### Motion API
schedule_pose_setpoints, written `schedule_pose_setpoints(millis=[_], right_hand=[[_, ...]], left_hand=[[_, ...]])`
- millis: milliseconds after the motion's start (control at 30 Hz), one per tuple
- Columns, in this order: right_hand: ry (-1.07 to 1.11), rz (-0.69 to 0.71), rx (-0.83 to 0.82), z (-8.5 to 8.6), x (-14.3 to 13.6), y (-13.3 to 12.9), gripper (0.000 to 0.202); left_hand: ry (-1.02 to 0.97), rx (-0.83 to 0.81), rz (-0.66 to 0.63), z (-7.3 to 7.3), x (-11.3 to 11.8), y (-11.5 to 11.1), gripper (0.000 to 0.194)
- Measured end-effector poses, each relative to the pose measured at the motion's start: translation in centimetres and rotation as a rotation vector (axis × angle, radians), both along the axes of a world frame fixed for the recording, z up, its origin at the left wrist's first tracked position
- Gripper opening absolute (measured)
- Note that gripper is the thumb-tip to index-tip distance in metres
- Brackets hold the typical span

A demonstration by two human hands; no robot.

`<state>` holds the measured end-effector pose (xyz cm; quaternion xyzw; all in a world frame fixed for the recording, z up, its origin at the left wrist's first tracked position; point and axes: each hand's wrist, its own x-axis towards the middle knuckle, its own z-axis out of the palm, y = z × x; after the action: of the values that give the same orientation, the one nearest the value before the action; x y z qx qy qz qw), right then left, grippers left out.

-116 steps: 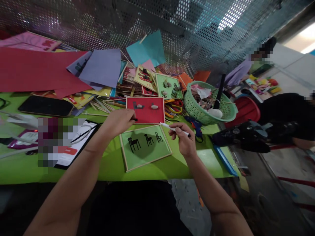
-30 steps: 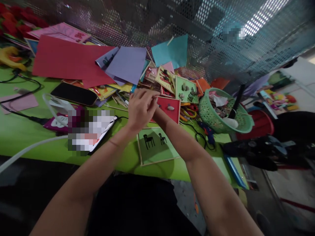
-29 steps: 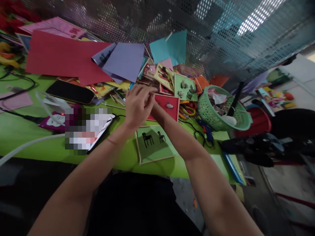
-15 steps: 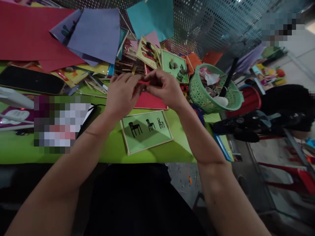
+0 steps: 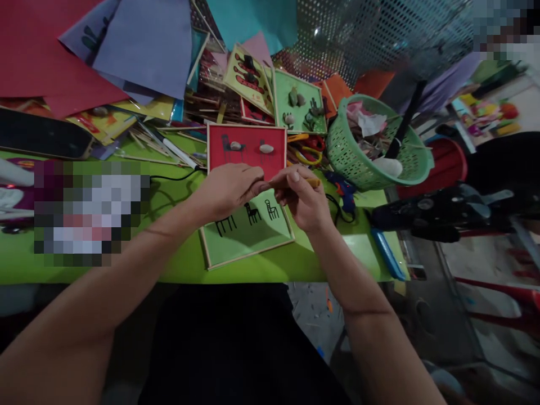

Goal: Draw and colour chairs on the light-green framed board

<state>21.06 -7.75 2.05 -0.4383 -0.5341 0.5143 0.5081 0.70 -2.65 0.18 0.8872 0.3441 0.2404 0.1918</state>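
My left hand (image 5: 234, 188) is closed, its fingertips pressed together over the top of a green framed card (image 5: 236, 247) with black chair drawings. Whatever it pinches is too small to make out. My right hand (image 5: 304, 197) is closed around a thin yellow-brown stick (image 5: 313, 183), whose other end reaches my left fingertips. Just beyond both hands lies a red framed card (image 5: 248, 134) with faint chair drawings and two pale stones (image 5: 266, 148). The hands cover its lower edge.
A green basket (image 5: 358, 163) of scraps stands at the right, with a blue glue gun (image 5: 346, 194) and yellow-handled scissors (image 5: 310, 156) nearby. Framed pictures (image 5: 299, 104), sticks and coloured sheets (image 5: 145, 50) pile up behind. A blue object (image 5: 387, 253) lies at the right edge.
Both hands have come back from the red card to above the green one, uncovering the stones. The yellow-brown stick now shows in my right hand. The view has shifted slightly.
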Motion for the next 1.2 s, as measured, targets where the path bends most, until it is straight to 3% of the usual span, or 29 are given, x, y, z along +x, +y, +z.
schedule_pose_setpoints(millis=[67,167,267,400,533,733,1200], right_hand=[[0.005,-0.123,0.024,0.2,1.4,0.2,0.040],[0.030,-0.425,0.174,1.2,5.5,0.9,0.042],[-0.039,-0.542,0.292,1.6,8.9,0.9,0.042],[-0.005,-0.398,0.164,0.0,9.1,-0.3,0.029],[0.036,-0.193,-0.025,-2.0,7.7,-0.8,0.028],[-0.025,-0.125,-0.229,-3.8,7.3,-0.5,0.026],[-0.147,-0.110,-0.186,-4.4,7.4,-1.3,0.030]], left_hand=[[0.068,-0.033,0.037,0.6,-0.2,0.1,0.058],[0.084,-0.068,0.148,1.9,-1.3,0.4,0.066],[-0.001,-0.042,0.211,2.9,-2.4,0.5,0.065],[0.000,-0.054,0.149,2.6,-3.2,1.1,0.051],[0.211,-0.157,0.107,1.2,-4.1,2.7,0.042],[0.419,-0.376,0.074,0.5,-4.7,4.1,0.032],[0.468,-0.340,0.086,-0.3,-4.4,4.4,0.028]])
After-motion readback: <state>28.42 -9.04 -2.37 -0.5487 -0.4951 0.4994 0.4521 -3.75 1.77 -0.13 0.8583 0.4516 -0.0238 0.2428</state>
